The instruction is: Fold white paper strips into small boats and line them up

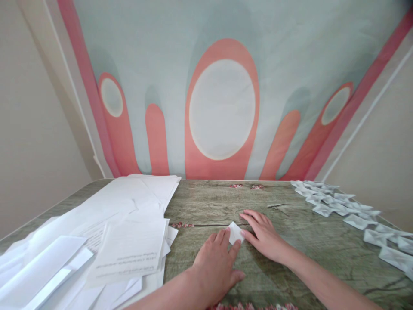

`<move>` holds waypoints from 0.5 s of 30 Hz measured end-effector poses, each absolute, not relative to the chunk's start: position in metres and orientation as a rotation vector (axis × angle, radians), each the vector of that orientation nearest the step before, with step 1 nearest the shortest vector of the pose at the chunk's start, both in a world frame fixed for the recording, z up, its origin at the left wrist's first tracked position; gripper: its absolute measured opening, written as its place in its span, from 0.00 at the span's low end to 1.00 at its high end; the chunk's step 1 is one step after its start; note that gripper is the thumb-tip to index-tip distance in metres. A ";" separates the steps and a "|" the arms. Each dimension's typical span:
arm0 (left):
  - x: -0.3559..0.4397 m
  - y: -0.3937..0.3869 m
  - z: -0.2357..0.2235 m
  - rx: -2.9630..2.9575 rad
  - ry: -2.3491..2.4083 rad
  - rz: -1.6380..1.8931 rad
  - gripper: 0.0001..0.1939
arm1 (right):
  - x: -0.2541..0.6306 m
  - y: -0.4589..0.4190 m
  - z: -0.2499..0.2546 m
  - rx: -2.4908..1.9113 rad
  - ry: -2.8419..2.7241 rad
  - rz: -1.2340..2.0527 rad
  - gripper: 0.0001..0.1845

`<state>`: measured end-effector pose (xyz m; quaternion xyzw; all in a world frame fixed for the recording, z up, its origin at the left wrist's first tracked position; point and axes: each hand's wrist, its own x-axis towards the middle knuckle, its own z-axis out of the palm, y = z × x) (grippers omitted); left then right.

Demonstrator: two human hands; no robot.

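Item, one small white paper square (235, 230): it lies on the table between your two hands, turned so that a corner points away from you, its edges partly covered by fingertips.

Item, your left hand (215, 263): palm down, fingers reaching forward, their tips at the left and near edges of the square; the thumb stands apart from the index finger, and the hand is not closed around anything.

Item, your right hand (265, 234): thumb at the right edge of the square, index finger stretched out past it, a wide gap between the two; nothing is gripped.

Item, one table (209, 200): wood-grain top, greyish brown, with small patches of red and pink flowers printed on it.

Item, one heap of paper (142, 189), to your left: large white sheets beneath, smaller cut pieces above, some bearing print too blurred to read.

Item, a group of folded paper pieces (356, 221), to your right: white, pointed, set in overlapping rows along the table's right side, well apart from your hands.

Item, one backdrop (222, 107), beyond the table: pale grey-green, with coral arches and white ovals.
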<state>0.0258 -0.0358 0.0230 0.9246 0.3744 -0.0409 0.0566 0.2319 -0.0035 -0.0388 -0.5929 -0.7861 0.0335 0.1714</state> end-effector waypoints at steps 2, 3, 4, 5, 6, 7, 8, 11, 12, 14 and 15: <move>0.026 -0.035 0.023 2.808 1.138 -0.125 0.31 | 0.231 -0.005 -0.038 -1.679 -2.242 0.091 0.26; 0.026 -0.035 0.022 2.813 1.140 -0.122 0.31 | 0.231 -0.005 -0.038 -1.678 -2.248 0.086 0.27; 0.027 -0.035 0.022 2.816 1.142 -0.122 0.32 | 0.230 -0.005 -0.038 -1.677 -2.252 0.080 0.28; 0.027 -0.035 0.022 2.817 1.143 -0.125 0.32 | 0.230 -0.006 -0.037 -1.676 -2.255 0.078 0.29; 0.027 -0.035 0.022 2.816 1.142 -0.128 0.33 | 0.230 -0.006 -0.037 -1.675 -2.258 0.079 0.30; 0.027 -0.035 0.022 2.813 1.140 -0.132 0.33 | 0.230 -0.006 -0.037 -1.676 -2.259 0.083 0.30; 0.027 -0.035 0.023 2.809 1.138 -0.137 0.33 | 0.230 -0.006 -0.037 -1.677 -2.260 0.091 0.30; 0.026 -0.036 0.027 2.792 1.137 -0.158 0.33 | 0.231 -0.005 -0.037 -1.678 -2.255 0.117 0.30; 0.025 -0.036 0.029 2.787 1.133 -0.165 0.32 | 0.231 -0.005 -0.037 -1.680 -2.251 0.122 0.29; 0.023 -0.035 0.031 2.774 1.112 -0.179 0.31 | 0.232 -0.004 -0.037 -1.686 -2.244 0.129 0.28; 0.021 -0.035 0.033 2.767 1.099 -0.182 0.31 | 0.232 -0.004 -0.037 -1.689 -2.243 0.130 0.27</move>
